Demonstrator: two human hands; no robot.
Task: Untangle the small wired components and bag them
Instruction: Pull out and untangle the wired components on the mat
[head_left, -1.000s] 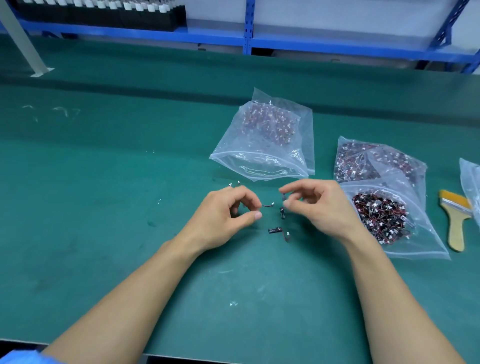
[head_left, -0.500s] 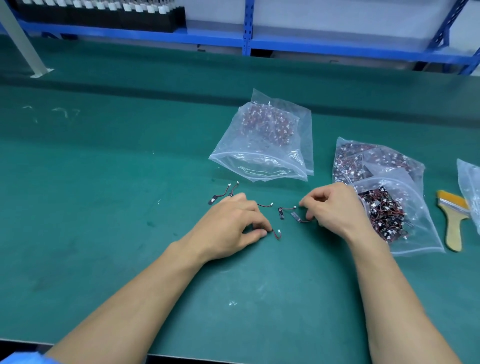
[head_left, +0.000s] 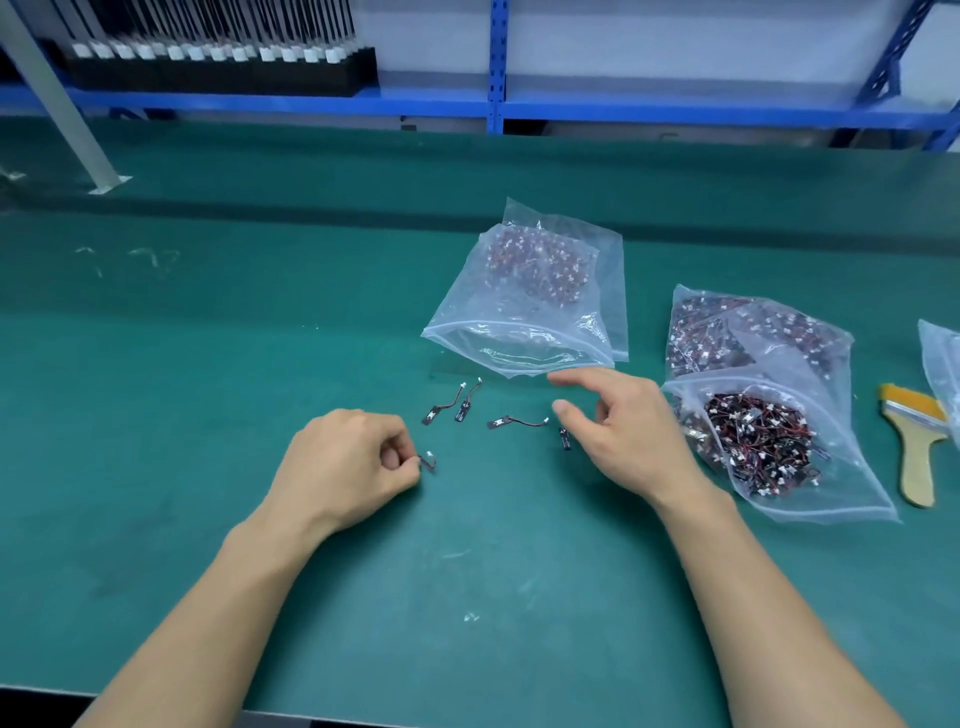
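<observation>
Head camera: print on the black tabs (head_left: 497, 423) is too small to read. At the middle of the worktop (head_left: 208, 415) a zip bag (head_left: 535, 332) gapes toward me, components heaped at its far end; nearer the right edge a second bag (head_left: 836, 493) holds tangled red-and-black wired components (head_left: 753, 441). Between my hands lie loose pieces (head_left: 519, 422); my left hand (head_left: 343, 462) pinches one, my right hand (head_left: 623, 431) hovers, fingers relaxed

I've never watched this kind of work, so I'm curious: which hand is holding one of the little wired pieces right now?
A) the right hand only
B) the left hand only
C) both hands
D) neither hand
B: the left hand pinches a small wired component, while the right hand hovers open above the mat with nothing in it.
</observation>
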